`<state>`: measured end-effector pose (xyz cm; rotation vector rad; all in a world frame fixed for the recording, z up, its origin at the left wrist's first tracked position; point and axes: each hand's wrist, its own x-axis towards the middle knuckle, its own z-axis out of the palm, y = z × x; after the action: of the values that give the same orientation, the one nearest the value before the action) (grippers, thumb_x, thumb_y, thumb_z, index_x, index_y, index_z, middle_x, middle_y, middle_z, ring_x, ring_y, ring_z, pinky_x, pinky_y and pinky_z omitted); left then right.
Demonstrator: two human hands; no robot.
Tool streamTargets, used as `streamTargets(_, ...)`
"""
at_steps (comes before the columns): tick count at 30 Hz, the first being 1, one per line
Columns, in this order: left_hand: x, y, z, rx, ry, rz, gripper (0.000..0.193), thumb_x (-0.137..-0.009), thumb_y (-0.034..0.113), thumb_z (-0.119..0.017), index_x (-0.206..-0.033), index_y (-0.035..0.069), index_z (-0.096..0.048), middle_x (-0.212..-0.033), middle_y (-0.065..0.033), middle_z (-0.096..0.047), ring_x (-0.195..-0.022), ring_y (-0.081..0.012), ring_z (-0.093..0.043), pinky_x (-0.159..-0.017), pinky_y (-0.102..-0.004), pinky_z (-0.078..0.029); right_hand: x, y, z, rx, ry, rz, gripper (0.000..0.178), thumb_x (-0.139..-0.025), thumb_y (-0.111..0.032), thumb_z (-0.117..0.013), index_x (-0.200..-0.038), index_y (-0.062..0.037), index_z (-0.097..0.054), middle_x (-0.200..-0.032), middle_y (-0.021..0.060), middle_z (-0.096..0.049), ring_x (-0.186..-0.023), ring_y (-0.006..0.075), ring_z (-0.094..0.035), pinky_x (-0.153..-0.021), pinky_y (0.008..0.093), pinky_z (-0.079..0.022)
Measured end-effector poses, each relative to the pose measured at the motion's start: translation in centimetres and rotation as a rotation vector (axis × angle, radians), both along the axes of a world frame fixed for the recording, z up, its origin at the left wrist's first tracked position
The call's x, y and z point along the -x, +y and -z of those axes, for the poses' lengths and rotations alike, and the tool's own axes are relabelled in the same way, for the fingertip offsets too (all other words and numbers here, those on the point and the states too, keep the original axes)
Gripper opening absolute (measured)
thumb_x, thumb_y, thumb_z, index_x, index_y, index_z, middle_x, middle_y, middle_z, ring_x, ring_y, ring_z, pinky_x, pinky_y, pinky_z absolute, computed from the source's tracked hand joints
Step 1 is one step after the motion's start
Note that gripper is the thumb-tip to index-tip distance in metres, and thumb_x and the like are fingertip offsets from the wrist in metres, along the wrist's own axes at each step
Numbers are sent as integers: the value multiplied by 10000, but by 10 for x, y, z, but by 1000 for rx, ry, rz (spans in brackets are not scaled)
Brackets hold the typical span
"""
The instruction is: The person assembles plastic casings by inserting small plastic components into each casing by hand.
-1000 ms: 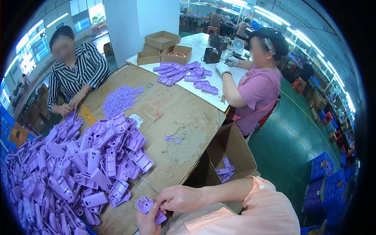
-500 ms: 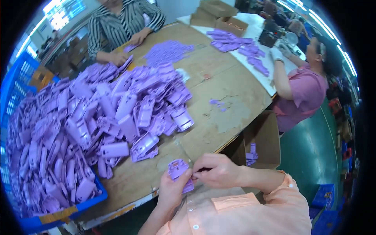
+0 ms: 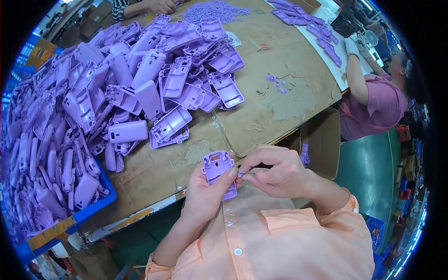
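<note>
My left hand (image 3: 200, 200) grips a purple plastic phone cover (image 3: 217, 167), its hollow inner face turned up and its thumb lying on the right edge. Close beside that edge, the fingers of my right hand (image 3: 282, 173) are pinched together on a small purple plastic bit (image 3: 240, 175). A small dark spot shows by the fingertips, too small to make out. Both hands are just off the table's near edge, in front of my body. To their upper left, a large heap of similar purple covers (image 3: 150, 70) spreads over the cardboard-topped table (image 3: 275, 51).
A blue crate (image 3: 105, 193) holds part of the heap at left. Small purple bits (image 3: 214, 11) are piled at the far side, near another person's hands (image 3: 161, 5). An open cardboard box (image 3: 326, 142) stands right of the table. A co-worker in pink (image 3: 375, 102) sits beyond.
The view has tipped downward, so the table appears higher. My right fingers have drawn slightly away from the cover, and a small purple bit now shows between them. My left hand keeps its hold.
</note>
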<state>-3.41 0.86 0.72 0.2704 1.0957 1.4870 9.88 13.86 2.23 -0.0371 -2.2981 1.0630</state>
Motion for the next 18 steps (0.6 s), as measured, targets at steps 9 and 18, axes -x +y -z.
streamTargets(9, -5, -2, 6, -101, -151, 80, 369, -903, 62, -451, -1264, 13, -393, -1099, -102, -559, -960, -177, -582, -830, -326, -485, -2, -5, -1, -82, -4, 84, 284, -683, 60, -677, -546, -18, -440, -804, 109, -597, -678, 227, -614, -530, 299, -496)
streamTargets(18, -9, -4, 6, -154, -335, 87, 407, -970, 249, -304, -1290, 10, -383, -1195, -101, -511, -1104, -164, -501, -944, -319, -388, 6, -14, 11, -268, 4, 187, 152, -615, 72, -697, -659, 36, -556, -776, 117, -571, -626, 231, -574, -485, 305, -464)
